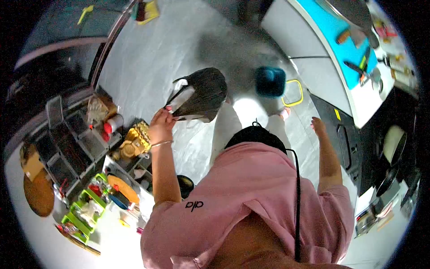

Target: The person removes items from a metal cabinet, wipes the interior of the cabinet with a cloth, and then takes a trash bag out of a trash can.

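Note:
My left hand (162,123) is closed on the edge of a black plastic bag (207,92). The bag hangs beside my left leg, with something whitish showing at its mouth; what is inside is hidden. On the other side, my right hand (317,127) hangs with nothing in it, fingers apart, near a dark cabinet front. Between and ahead of my feet stands a dark blue bin (270,83). A yellow rim-like frame (294,93) lies on the floor beside it.
Left are a shelf with clear boxes (58,139), a yellow basket (136,140) and green trays (85,210). At right, a counter with a blue mat (331,36) carries knives; pans (394,144) sit lower down. Grey floor (134,58) stretches ahead.

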`<state>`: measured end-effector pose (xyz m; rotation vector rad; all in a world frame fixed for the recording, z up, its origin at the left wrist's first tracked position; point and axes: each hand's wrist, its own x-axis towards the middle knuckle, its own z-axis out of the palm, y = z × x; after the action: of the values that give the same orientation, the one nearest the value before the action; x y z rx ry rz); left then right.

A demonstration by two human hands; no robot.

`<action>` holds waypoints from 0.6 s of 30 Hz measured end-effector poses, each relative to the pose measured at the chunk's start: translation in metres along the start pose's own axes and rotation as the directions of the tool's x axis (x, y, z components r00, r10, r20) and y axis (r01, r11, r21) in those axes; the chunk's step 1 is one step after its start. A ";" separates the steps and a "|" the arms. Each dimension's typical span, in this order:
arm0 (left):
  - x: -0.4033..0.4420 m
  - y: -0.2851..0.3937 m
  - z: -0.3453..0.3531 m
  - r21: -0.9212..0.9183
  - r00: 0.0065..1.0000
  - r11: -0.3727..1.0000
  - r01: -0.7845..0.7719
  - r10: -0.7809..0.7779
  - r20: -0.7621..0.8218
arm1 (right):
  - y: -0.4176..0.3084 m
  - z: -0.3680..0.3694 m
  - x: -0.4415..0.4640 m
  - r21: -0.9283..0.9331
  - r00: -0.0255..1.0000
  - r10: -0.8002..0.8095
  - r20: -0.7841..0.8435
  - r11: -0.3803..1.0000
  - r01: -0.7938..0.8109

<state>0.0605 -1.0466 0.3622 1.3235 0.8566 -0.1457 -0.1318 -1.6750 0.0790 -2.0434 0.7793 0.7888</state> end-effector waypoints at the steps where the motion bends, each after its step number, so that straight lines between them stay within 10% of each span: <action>1: 0.006 0.006 -0.016 -0.058 0.997 0.996 0.062 -0.059 0.040 | -0.015 0.006 0.001 0.083 1.000 -0.004 0.018 0.997 0.002; 6: 0.032 0.010 -0.101 -0.274 0.989 0.955 0.111 -0.080 0.122 | -0.146 0.064 -0.005 0.097 0.981 -0.090 0.172 0.993 0.074; 9: 0.043 0.009 -0.132 -0.049 0.996 0.995 -0.081 0.080 -0.034 | -0.201 0.096 0.011 -0.267 0.822 -0.510 0.253 0.780 0.566; 10: 0.046 0.014 -0.144 -0.195 0.991 0.979 0.067 -0.088 -0.103 | -0.207 0.106 0.031 -0.398 0.688 -0.654 0.315 0.567 0.721; 12: 0.048 0.018 -0.170 -0.214 0.990 0.976 0.030 -0.058 -0.126 | -0.288 0.112 0.008 -0.409 0.897 -0.279 0.342 0.815 0.410; 14: 0.059 0.016 -0.198 -0.128 0.970 0.992 -0.007 -0.024 -0.243 | -0.277 0.126 0.049 0.109 0.900 -0.210 0.383 0.977 0.182; 16: 0.067 0.020 -0.229 -0.362 0.963 0.932 0.014 -0.110 -0.246 | -0.300 0.123 0.061 -0.089 0.861 -0.378 0.341 0.898 0.430; 18: 0.081 0.007 -0.264 -0.025 0.927 0.982 -0.189 0.170 -0.336 | -0.329 0.121 0.074 -0.310 0.858 -0.340 0.384 0.828 0.467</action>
<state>-0.0013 -0.7804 0.3185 1.3865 1.0083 0.2529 0.1270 -1.4303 0.1123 -2.2428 -0.0204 1.0413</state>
